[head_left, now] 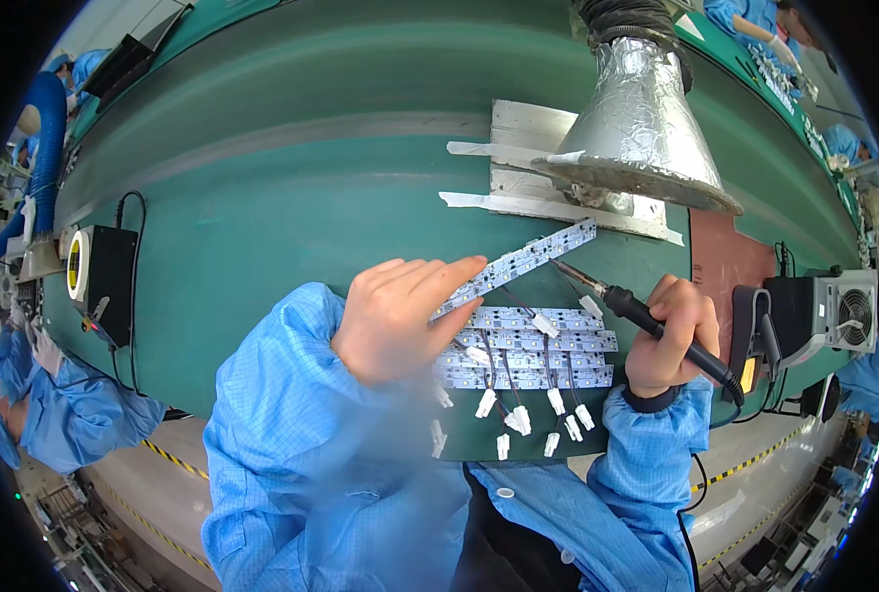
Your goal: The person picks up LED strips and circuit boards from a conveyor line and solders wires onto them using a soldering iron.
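Note:
My left hand grips the near-left end of a narrow white LED circuit board, which slants up to the right above the green mat. In my right hand is a black-handled soldering iron; its metal tip points up-left and meets or nearly meets the board's lower edge. Below the raised board lie several similar LED strips stacked in rows. Short dark wires with white plug connectors hang from them toward me. A blurred patch hides part of the left sleeve and the strips' left ends.
A foil-wrapped fume hood hangs over a taped white plate at the far right. A soldering iron holder and a fan unit stand to the right; a black box stands left. Co-workers in blue sit at both sides.

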The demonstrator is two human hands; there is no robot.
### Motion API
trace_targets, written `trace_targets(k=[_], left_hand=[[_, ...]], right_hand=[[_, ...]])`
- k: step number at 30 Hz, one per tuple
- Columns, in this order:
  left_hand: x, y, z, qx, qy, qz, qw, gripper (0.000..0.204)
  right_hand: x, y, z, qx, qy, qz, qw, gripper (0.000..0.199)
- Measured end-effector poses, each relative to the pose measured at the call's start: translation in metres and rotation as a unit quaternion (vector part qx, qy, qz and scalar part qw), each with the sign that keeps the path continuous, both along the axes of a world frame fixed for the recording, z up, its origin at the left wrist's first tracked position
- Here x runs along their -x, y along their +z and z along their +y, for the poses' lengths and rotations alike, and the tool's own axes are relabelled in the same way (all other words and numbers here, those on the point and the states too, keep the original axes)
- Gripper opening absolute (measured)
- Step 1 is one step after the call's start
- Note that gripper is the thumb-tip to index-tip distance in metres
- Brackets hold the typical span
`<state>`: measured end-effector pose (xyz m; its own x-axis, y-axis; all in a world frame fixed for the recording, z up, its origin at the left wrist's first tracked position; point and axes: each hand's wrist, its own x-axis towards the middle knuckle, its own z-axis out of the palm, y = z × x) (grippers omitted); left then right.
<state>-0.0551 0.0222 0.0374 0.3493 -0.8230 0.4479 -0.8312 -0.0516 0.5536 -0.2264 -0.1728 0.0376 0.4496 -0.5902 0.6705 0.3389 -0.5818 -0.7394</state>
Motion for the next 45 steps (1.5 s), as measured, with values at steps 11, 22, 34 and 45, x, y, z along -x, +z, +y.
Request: trace_targets(k=[11, 22, 34, 45], left_hand=[[0.0, 0.0, -0.001, 0.014, -0.006, -0.003, 1.0, 0.038], [0.0, -0.001, -0.002, 0.014, -0.007, -0.009, 1.0, 0.038], [-0.001, 0.001, -0.001, -0.003, -0.003, -0.003, 1.0, 0.04], [0.0, 0.004, -0.002, -0.027, -0.009, -0.008, 1.0, 0.039]], right_hand=[[0.0, 0.001, 0.0, -0.002, 0.0, 0.008, 1.0, 0.031], [0.0, -0.001, -0.001, -0.006, 0.0, 0.003, 1.0, 0.032], [0.003, 0.007, -0.028, -0.061, -0.1, -0.034, 0.993, 0.032], [0.004, -0.002, -0.035, -0.055, -0.123, -0.004, 0.991, 0.031]])
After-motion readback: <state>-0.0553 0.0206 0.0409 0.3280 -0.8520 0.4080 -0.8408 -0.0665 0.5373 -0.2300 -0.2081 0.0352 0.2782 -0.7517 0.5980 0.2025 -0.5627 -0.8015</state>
